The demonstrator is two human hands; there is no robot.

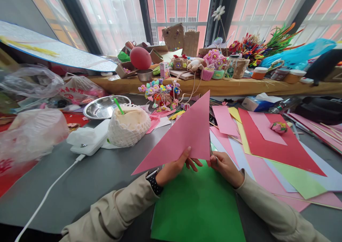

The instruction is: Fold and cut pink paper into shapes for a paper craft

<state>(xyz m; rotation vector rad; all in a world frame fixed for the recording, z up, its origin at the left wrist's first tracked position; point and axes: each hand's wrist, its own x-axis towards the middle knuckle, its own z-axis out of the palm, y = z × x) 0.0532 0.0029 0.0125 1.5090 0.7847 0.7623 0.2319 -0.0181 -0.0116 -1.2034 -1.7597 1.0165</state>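
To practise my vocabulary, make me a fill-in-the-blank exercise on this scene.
The left hand holds pink paper shaped like a ____.
The large, flat paper sheet below that hand is ____.
A bright green straw stands in a pale coconut whose foam net is ____.

Missing words: triangle, green, white.

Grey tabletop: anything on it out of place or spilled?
One oddity: the round cream coconut in white foam netting, beyond and left of the triangular pink paper sheet. With its green straw, it looks like a drink, out of place beside a corded white rectangular block. I see no spill.
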